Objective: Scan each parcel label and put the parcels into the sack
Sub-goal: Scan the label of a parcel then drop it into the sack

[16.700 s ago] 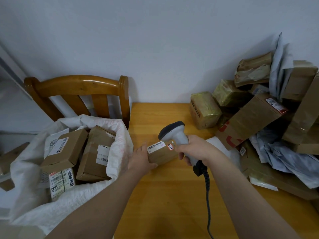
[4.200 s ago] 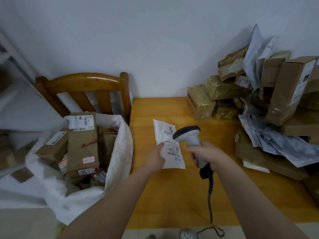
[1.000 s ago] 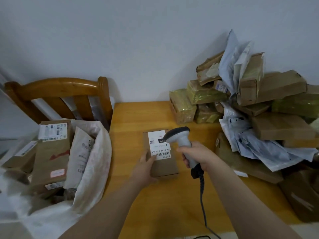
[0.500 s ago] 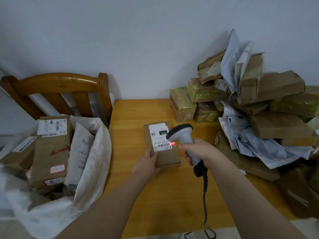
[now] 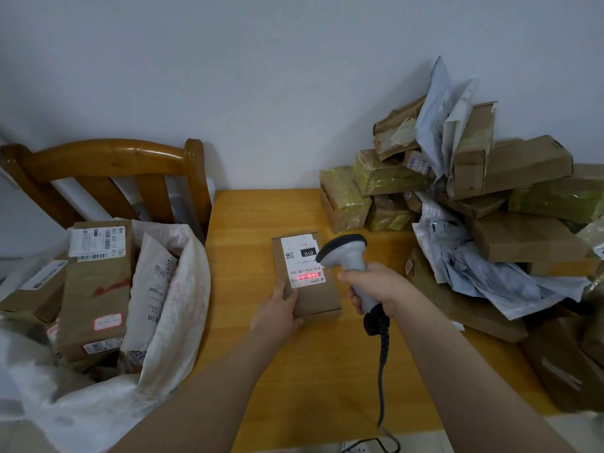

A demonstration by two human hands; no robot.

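A flat brown cardboard parcel (image 5: pixel 318 294) lies on the wooden table (image 5: pixel 307 380), its white label (image 5: pixel 302 259) facing up. A red scan line glows across the label's barcode. My left hand (image 5: pixel 277 310) holds the parcel's near left corner, thumb on top. My right hand (image 5: pixel 380 289) grips the handle of a grey barcode scanner (image 5: pixel 344 253), whose head points down at the label. The white woven sack (image 5: pixel 170 322) stands open at the left, holding several scanned parcels (image 5: pixel 96 286).
A heap of brown boxes and grey mailer bags (image 5: pixel 483 210) fills the table's right side against the wall. A wooden chair (image 5: pixel 108 165) stands behind the sack. The scanner's black cable (image 5: pixel 382 371) hangs over the table's near edge.
The red scan light has moved from the label's right edge onto the barcode and now spans it. Both hands and the parcel have hardly moved.
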